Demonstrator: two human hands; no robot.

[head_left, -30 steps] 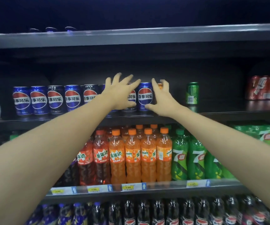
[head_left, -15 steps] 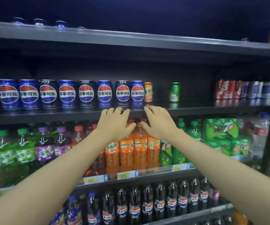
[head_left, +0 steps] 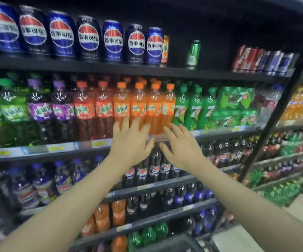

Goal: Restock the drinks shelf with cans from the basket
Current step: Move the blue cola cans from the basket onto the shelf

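A row of blue Pepsi cans (head_left: 113,42) stands along the front of the can shelf (head_left: 201,73) at the top. An orange can (head_left: 165,49) sits behind the row's right end, and a lone green can (head_left: 193,52) stands farther right. My left hand (head_left: 131,142) and my right hand (head_left: 180,149) hang side by side, well below that shelf, in front of the orange bottles. Both have spread, straight fingers and hold nothing. A dark rim at the bottom edge may be the basket (head_left: 174,242); its contents are hidden.
Orange bottles (head_left: 145,106), green 7-Up bottles (head_left: 192,108) and purple bottles (head_left: 39,110) fill the shelf under the cans. Red and blue cans (head_left: 263,60) stand at the right end of the can shelf. Lower shelves hold dark cola bottles (head_left: 152,168). A black upright post (head_left: 278,113) borders the unit.
Both hands have come off the Pepsi cans and dropped from the can shelf to the bottle shelf level. The view has tilted downward and to the right.
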